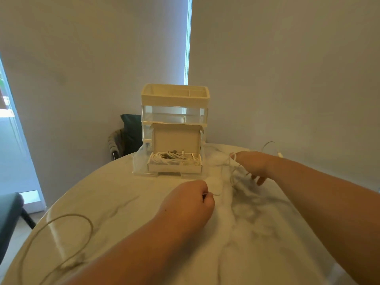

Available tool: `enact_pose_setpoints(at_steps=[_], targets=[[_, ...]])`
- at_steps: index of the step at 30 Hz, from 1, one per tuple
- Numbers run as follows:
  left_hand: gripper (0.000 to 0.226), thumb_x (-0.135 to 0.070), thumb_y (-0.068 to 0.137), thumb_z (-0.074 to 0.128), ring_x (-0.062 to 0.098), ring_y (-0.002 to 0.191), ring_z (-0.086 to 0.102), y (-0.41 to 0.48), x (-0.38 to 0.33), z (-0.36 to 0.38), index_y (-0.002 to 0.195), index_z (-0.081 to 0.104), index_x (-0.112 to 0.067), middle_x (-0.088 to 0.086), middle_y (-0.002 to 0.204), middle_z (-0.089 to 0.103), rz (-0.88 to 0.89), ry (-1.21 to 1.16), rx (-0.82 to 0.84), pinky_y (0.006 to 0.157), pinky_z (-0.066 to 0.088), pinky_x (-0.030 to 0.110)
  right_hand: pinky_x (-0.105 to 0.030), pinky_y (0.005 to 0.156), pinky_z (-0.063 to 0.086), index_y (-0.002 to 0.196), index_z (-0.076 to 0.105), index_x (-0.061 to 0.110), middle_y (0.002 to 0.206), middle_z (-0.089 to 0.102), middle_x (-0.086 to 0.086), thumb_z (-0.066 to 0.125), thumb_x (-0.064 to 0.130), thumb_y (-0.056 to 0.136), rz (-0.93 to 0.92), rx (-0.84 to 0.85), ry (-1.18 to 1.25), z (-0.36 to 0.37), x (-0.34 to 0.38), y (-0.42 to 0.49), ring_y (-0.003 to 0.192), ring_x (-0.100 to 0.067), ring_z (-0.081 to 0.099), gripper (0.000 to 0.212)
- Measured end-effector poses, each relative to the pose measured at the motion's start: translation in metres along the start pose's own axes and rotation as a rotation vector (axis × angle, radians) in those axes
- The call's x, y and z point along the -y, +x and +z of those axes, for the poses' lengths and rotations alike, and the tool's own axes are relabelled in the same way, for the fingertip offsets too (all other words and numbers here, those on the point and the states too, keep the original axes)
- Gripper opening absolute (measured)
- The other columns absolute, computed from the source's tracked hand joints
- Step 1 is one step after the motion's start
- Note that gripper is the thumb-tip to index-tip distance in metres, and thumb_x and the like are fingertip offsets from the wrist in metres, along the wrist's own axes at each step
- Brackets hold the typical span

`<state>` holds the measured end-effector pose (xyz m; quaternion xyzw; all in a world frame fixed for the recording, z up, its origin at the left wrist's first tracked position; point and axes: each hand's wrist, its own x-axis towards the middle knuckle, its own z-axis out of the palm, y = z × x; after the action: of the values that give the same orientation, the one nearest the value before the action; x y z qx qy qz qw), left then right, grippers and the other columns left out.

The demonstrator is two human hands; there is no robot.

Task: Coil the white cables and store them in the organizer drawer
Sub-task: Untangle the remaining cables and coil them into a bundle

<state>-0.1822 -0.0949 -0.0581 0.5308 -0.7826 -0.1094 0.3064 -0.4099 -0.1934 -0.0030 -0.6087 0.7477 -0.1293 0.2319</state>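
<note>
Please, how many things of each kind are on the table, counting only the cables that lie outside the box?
Loose white cables: 2, the lying cable and the held cable, apparently one piece.
Organizer: 1
Cardboard box: 1
Total: 4
Coiled cables inside the box: too tangled to count.

I make out a cream organizer [174, 95] with clear drawers [174, 115]. The lowest one holds white cables [174, 159]. In front of it, the table [123, 202] is white marble, veined grey.
</note>
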Motion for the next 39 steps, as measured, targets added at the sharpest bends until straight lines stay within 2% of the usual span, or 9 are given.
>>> enact_pose_setpoints(at_steps=[4,9,14,17,23,30,33,36,39], targets=[[0.023,-0.035,0.092,0.045,0.016,0.074,0.058,0.003,0.008,-0.006,0.079,0.059,-0.022,-0.004,0.076,0.06,-0.082,-0.013,-0.019,0.072,0.053,0.038,-0.032,0.069,0.056,0.151,0.03,0.032,0.152,0.036,-0.005,0.032,0.08,0.084,0.117,-0.003,-0.019,-0.009,-0.001,-0.028,0.064,-0.026,0.073,0.083],[0.021,-0.033,0.092,0.045,0.015,0.071,0.058,0.001,0.01,-0.014,0.08,0.06,-0.023,-0.003,0.076,0.061,-0.14,0.006,-0.037,0.072,0.055,0.04,-0.021,0.039,0.027,0.131,0.053,0.018,0.125,0.052,-0.008,0.056,0.008,0.092,-0.023,-0.1,0.561,-0.018,-0.015,-0.05,0.048,-0.015,0.058,0.04],[0.02,-0.03,0.092,0.046,0.016,0.071,0.058,0.002,0.012,-0.016,0.078,0.059,-0.024,-0.003,0.074,0.061,-0.156,-0.03,-0.088,0.071,0.056,0.041,-0.014,0.035,0.018,0.084,0.055,0.016,0.066,0.049,-0.001,0.054,0.016,0.09,-0.006,-0.139,1.313,0.0,-0.016,-0.094,0.038,-0.01,0.037,0.006],[0.02,-0.027,0.092,0.046,0.016,0.068,0.056,0.005,0.01,-0.014,0.076,0.057,-0.023,-0.001,0.071,0.059,-0.147,-0.051,-0.142,0.068,0.054,0.041,-0.016,0.037,0.023,0.086,0.059,0.015,0.062,0.051,-0.001,0.058,0.017,0.09,-0.013,0.193,1.129,0.042,-0.009,-0.132,0.042,-0.013,0.039,0.005],[0.023,-0.02,0.096,0.049,0.018,0.064,0.055,0.009,0.01,-0.011,0.074,0.054,-0.02,0.004,0.069,0.057,-0.091,-0.183,-0.294,0.059,0.05,0.038,-0.027,0.081,0.04,0.12,0.057,0.033,0.101,0.049,0.01,0.06,0.051,0.088,-0.485,-0.006,-0.315,0.089,0.007,-0.156,0.092,-0.011,0.049,0.036],[0.025,-0.016,0.098,0.049,0.018,0.063,0.053,0.013,0.016,-0.01,0.073,0.055,-0.015,0.006,0.069,0.055,-0.111,-0.168,-0.327,0.051,0.04,0.029,-0.009,0.085,0.034,0.112,0.071,0.024,0.11,0.063,0.009,0.057,0.013,0.09,-0.73,0.034,-0.272,0.077,0.0,-0.172,0.099,-0.002,0.054,0.028],[0.025,-0.018,0.097,0.048,0.02,0.063,0.054,0.014,0.018,-0.013,0.074,0.055,-0.015,0.006,0.069,0.056,-0.119,-0.164,-0.323,0.051,0.042,0.033,-0.007,0.078,0.038,0.096,0.076,0.022,0.09,0.064,0.017,0.058,0.007,0.085,-0.636,-0.249,-0.05,0.047,-0.019,-0.163,0.081,0.005,0.055,0.026],[0.025,-0.017,0.098,0.048,0.014,0.062,0.049,0.013,0.017,-0.014,0.074,0.055,-0.016,0.005,0.07,0.055,-0.126,-0.148,-0.314,0.051,0.033,0.026,-0.014,0.085,0.047,0.106,0.071,0.028,0.096,0.065,0.015,0.064,0.017,0.091,-0.441,-0.468,0.017,0.033,-0.044,-0.143,0.087,0.006,0.057,0.02],[0.024,-0.016,0.098,0.048,0.012,0.061,0.047,0.013,0.016,-0.014,0.076,0.056,-0.014,0.005,0.069,0.055,-0.134,-0.147,-0.316,0.05,0.033,0.025,-0.02,0.084,0.049,0.112,0.07,0.03,0.096,0.066,0.015,0.073,0.038,0.085,-0.353,-0.245,-0.046,0.043,-0.054,-0.131,0.086,0.001,0.059,0.028]])
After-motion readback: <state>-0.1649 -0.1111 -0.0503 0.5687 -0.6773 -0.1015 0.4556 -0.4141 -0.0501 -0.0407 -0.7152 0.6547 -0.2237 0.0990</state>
